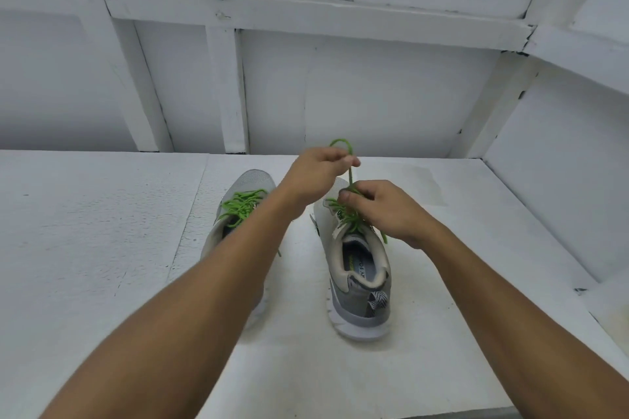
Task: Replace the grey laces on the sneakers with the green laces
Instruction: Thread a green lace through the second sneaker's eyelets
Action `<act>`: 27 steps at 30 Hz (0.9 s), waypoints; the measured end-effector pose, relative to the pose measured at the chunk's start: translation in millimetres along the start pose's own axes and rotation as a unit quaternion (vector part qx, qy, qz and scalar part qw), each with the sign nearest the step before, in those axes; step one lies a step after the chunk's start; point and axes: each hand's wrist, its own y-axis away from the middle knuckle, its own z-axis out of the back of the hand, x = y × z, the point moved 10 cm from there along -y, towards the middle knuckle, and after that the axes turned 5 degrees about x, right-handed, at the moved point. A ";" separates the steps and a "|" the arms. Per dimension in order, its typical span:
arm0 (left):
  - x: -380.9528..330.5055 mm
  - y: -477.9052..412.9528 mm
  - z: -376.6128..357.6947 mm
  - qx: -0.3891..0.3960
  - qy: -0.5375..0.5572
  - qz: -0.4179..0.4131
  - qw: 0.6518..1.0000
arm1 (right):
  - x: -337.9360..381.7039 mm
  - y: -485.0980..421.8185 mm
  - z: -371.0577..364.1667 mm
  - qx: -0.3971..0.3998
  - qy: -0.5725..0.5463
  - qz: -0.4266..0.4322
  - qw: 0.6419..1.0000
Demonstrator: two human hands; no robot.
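- left hand [318,168] pinches corded green lace [350,177] loop; right hand [384,211] pinches it lower, apparently at a knot
- grey sneaker [357,306] stands on rough white-painted board [102,231]; framed white wall [374,88] behind

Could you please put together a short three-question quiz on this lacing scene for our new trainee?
1. True or false: the left sneaker is already laced in green.
2. Multiple choice: the left hand holds up (A) a grey lace, (B) a loop of green lace, (C) nothing.
3. Fill in: the right hand pinches that lace above the right sneaker, whose heel points ____ the person.
Key: 1 true; 2 B; 3 toward.
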 end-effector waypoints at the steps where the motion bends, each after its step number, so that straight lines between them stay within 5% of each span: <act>1: -3.7 -2.4 -3.2 0.028 -0.037 0.001 0.999 | -3.2 -1.3 0.0 -0.004 -0.031 -0.008 0.999; 6: -6.1 -4.9 -9.3 0.122 -0.308 -0.020 0.943 | -10.3 -0.5 -0.8 -0.001 -0.112 -0.051 0.992; 11: -5.7 -1.3 -13.3 0.113 -0.346 -0.054 0.930 | -9.0 0.3 -2.9 0.011 -0.127 -0.053 0.990; 20: 29.7 20.9 -26.5 0.096 -0.156 0.011 0.983 | -15.4 2.5 12.9 -0.047 -0.206 -0.018 0.977; 27: 43.0 20.6 -28.6 -0.001 -0.077 -0.007 0.997 | -16.9 7.2 26.3 -0.116 -0.122 -0.032 0.985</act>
